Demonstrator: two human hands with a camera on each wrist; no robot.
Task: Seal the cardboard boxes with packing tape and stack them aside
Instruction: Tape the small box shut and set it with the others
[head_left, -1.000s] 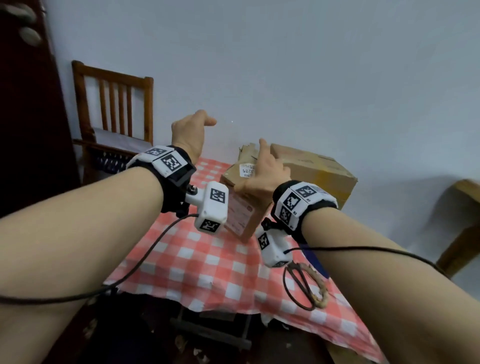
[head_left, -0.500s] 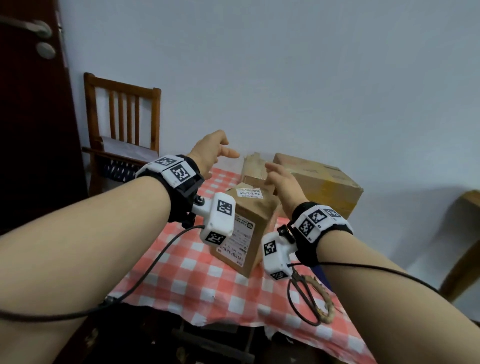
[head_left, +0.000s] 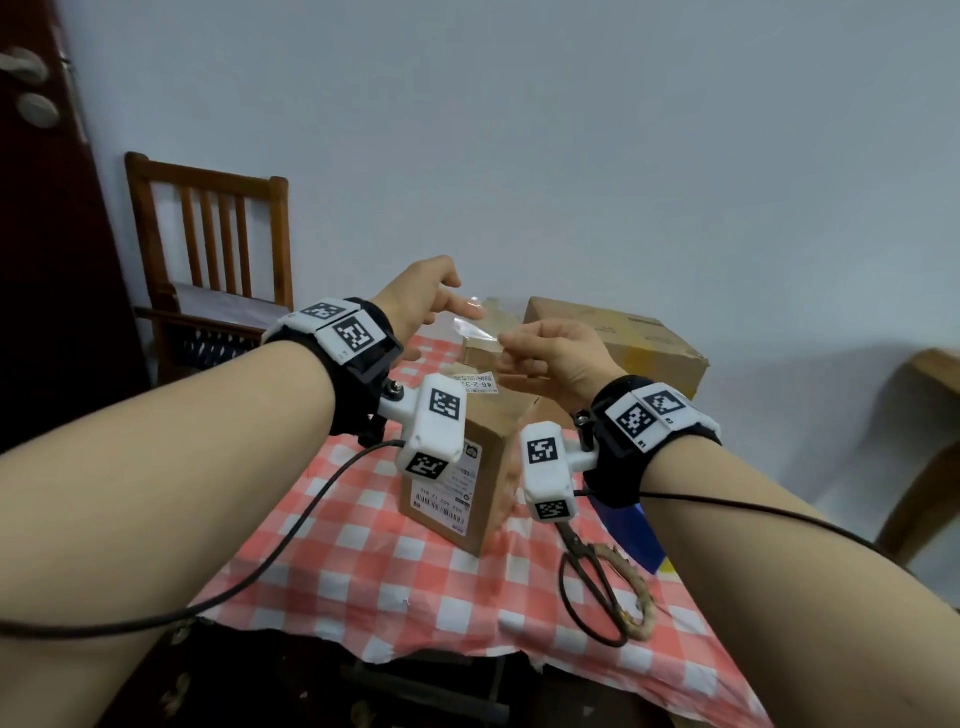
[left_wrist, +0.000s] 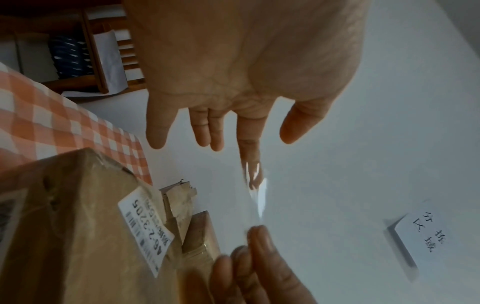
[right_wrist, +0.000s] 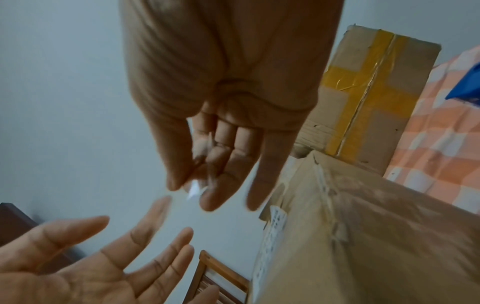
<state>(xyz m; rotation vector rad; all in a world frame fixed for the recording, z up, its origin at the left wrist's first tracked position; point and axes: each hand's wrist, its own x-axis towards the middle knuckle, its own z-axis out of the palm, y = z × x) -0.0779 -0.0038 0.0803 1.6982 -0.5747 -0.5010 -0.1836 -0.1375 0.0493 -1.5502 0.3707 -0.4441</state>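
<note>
A small cardboard box with a shipping label stands upright on the checked tablecloth. Both hands hover just above its top. A short strip of clear tape stretches between them. My right hand pinches one end between thumb and fingers, as the right wrist view shows at the tape. My left hand is spread with straight fingers, and its index fingertip touches the other end of the tape. The box top carries old, wrinkled tape.
A larger box with yellow tape sits behind, with a torn box beside it. Black scissors, a twine ring and something blue lie under my right forearm. A wooden chair stands far left by a dark door.
My right hand left the small box's top and rose, now pinching a clear tape strip. My left hand came in toward it and touches the strip's other end.
</note>
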